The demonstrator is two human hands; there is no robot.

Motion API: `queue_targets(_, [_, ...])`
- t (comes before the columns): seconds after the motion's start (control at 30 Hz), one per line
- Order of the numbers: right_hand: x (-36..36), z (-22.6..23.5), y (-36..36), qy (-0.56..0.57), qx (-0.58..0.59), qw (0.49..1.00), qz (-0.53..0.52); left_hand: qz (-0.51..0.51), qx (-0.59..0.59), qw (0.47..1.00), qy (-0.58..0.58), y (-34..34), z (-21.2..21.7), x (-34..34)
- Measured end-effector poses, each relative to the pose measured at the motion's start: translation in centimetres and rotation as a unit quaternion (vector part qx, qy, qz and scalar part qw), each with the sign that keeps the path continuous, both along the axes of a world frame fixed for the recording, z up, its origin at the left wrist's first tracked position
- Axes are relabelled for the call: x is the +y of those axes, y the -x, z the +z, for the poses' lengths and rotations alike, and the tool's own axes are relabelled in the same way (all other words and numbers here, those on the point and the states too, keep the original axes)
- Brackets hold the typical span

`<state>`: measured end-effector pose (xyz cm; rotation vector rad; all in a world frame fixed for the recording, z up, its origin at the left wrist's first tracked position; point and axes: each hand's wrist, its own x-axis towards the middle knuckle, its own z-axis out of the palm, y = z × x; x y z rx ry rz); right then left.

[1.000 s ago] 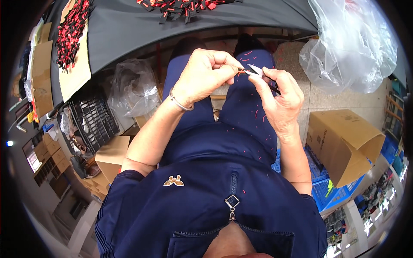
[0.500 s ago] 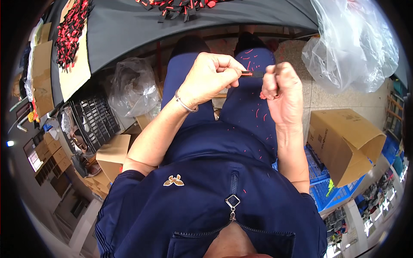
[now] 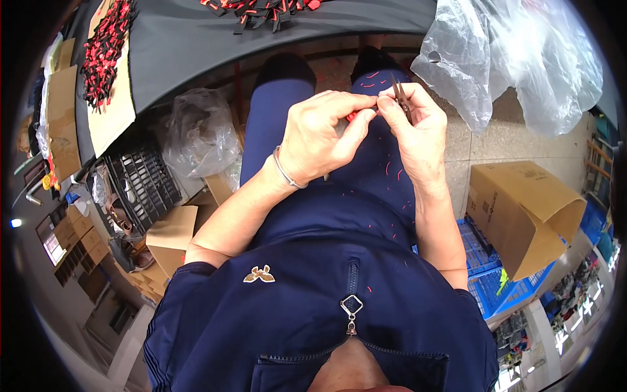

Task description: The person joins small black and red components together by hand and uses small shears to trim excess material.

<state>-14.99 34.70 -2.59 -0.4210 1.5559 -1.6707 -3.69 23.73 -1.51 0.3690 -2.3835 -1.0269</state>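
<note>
My left hand (image 3: pixel 320 134), with a bracelet at the wrist, pinches a small red-and-black fabric strip (image 3: pixel 353 116) over my lap. Most of the strip is hidden by the fingers. Close against it, my right hand (image 3: pixel 421 134) is closed around a small pair of dark snips (image 3: pixel 400 99), whose pointed blades stick up past the fingers. The right thumb and fingertip meet the strip's end beside the left fingertips. Red thread bits (image 3: pixel 398 175) are scattered over my dark blue trousers.
A black-covered table (image 3: pixel 189 49) bears a pile of red-and-black strips (image 3: pixel 268 13) and another heap (image 3: pixel 104 62) on a cardboard sheet (image 3: pixel 115 124). Clear plastic bags (image 3: pixel 516 59) hang at the right. Below stand a cardboard box (image 3: pixel 516 212) and blue crates (image 3: pixel 486 291); a black crate (image 3: pixel 140 179) is left.
My hands have come together over my lap. My right hand has turned from a fist, and the snips now show in it. The plastic bag at the right has spread leftward.
</note>
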Motion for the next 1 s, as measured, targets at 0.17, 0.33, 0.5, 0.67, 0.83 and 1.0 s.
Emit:
queue_targets(0.17, [0.6,-0.3,0.2,0.030,0.049,0.998,0.014,0.048,-0.100,0.852,-0.512,-0.3,0.3,0.0])
queue_targets(0.33, [0.5,0.8,-0.5,0.006,0.115,0.992,-0.042,0.032,-0.126,0.817,-0.561,-0.6,0.3,-0.6])
queue_targets(0.5, [2.3,0.6,-0.4,-0.060,0.239,0.967,-0.073,0.065,-0.117,0.810,-0.571,-0.7,0.4,-0.4])
queue_targets(0.67, [2.9,0.4,-0.2,-0.078,0.496,0.863,-0.057,0.074,-0.109,0.805,-0.579,-0.7,0.3,-0.2])
queue_targets(0.83, [2.8,0.4,-0.3,-0.094,0.536,0.838,-0.048,0.070,-0.105,0.796,-0.592,-0.5,0.3,-0.2])
queue_targets(1.0, [2.8,-0.1,-0.5,-0.090,0.554,0.827,-0.047,0.066,-0.084,0.763,-0.637,-0.7,-0.2,-0.2])
